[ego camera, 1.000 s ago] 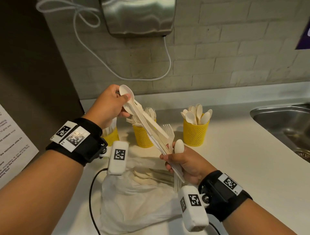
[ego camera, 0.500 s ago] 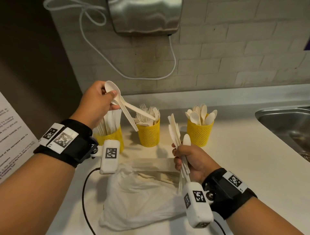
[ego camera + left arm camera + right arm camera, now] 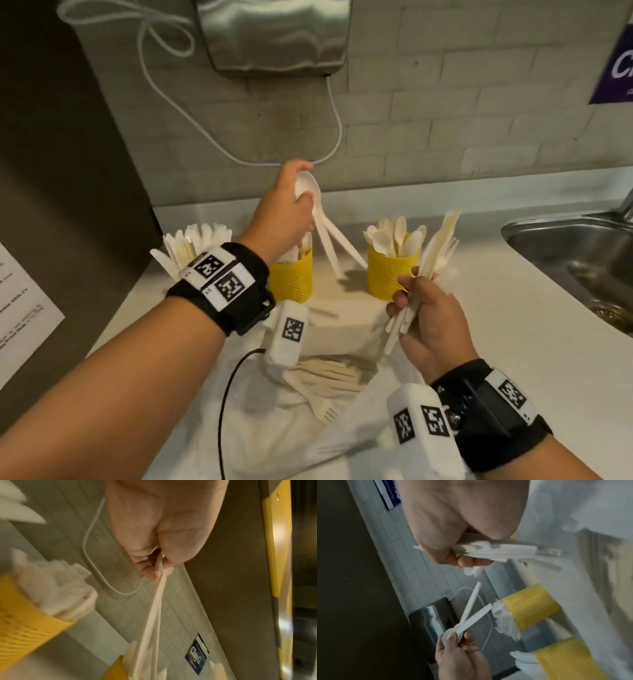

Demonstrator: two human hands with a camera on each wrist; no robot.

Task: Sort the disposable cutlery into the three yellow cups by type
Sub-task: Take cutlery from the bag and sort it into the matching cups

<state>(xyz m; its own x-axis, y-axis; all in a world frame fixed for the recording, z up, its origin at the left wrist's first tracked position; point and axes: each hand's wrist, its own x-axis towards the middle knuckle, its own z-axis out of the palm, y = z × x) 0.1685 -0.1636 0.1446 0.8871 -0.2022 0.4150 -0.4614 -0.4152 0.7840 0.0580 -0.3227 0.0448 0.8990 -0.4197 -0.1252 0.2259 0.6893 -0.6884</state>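
1. A pale surface [image 3: 513, 342] is backed by a grey tiled wall, on which a steel dispenser [image 3: 274, 34] with a looping white cord [image 3: 239, 161] is mounted at 12 o'clock; a steel sink [image 3: 575, 253] is set in at 3 o'clock.
2. Three yellow cups are lined up along the back of the surface. The right cup [image 3: 390, 274] is filled with spoons, bowls up. The middle cup [image 3: 293, 277] is partly hidden behind the left hand, and its contents cannot be told from the head view. The left cup is hidden behind the left wristband; only the white cutlery tips [image 3: 202, 236] standing in it are seen.
3. Two white spoons [image 3: 325, 236] are pinched at their bowls by the left hand [image 3: 284, 212], thumb and fingers closed on them, above the middle cup; the handles splay down towards 5 o'clock, between the middle and right cups.
4. A mixed bundle of cutlery [image 3: 435, 253] is gripped by the right hand [image 3: 428, 322], its fingers curled around it, just in front of the right cup; the bundle points up towards 1 o'clock.
5. A white plastic bag [image 3: 274, 428] is spread on the surface at 6 o'clock, with more loose cutlery [image 3: 329, 377] lying on it, a fork among the pieces.
6. A printed sheet [image 3: 20, 315] is seen at 9 o'clock and a purple sign [image 3: 616, 61] at 2 o'clock.
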